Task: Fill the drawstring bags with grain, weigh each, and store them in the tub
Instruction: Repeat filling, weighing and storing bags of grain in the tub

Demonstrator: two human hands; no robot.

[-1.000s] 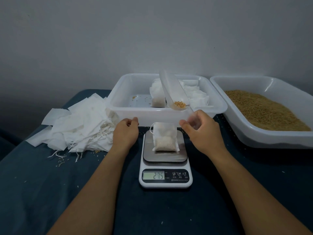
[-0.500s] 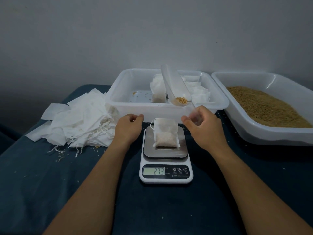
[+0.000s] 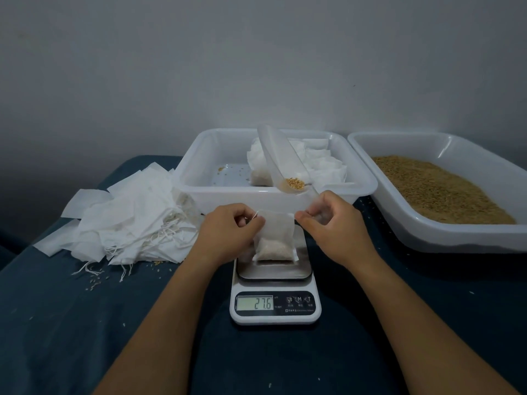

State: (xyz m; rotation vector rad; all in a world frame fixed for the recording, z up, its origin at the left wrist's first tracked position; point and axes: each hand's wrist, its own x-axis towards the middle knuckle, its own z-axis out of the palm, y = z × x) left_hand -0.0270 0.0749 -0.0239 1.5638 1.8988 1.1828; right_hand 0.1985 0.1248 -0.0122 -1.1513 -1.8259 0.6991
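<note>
A small white bag (image 3: pixel 275 238) stands on the shiny top of a kitchen scale (image 3: pixel 275 295). The bottom half of the bag is fat with pale grain, and the top half is flat and thin. The little screen on the scale reads 27.6.

The left hand (image 3: pixel 228 232) is at the top left corner of the bag. Its fingers (image 3: pixel 255 223) are curled in and pinch the bag's edge, right where a thin white string pokes out. The right hand (image 3: pixel 332 223) is at the top right corner. Its fingers are curled too, and they hold the handle of a clear plastic scoop (image 3: pixel 281 163). The tip of one finger is just beside the bag's corner (I cannot tell if it really touches the bag). The scoop sticks up and away over the middle tub, and a small heap of yellow grain sits in its low end.

Behind the scale is a white tub (image 3: pixel 205 192) with filled bags (image 3: pixel 322 163) piled at its back and right side, and a few loose grains on its floor. To the right is another white tub (image 3: pixel 427 235) with a big flat bed of brown grain (image 3: pixel 445 192). To the left, a messy pile of flat empty bags (image 3: pixel 125 220) lies on the dark blue cloth (image 3: pixel 71 323), with strings hanging out and some spilled grains near it.
</note>
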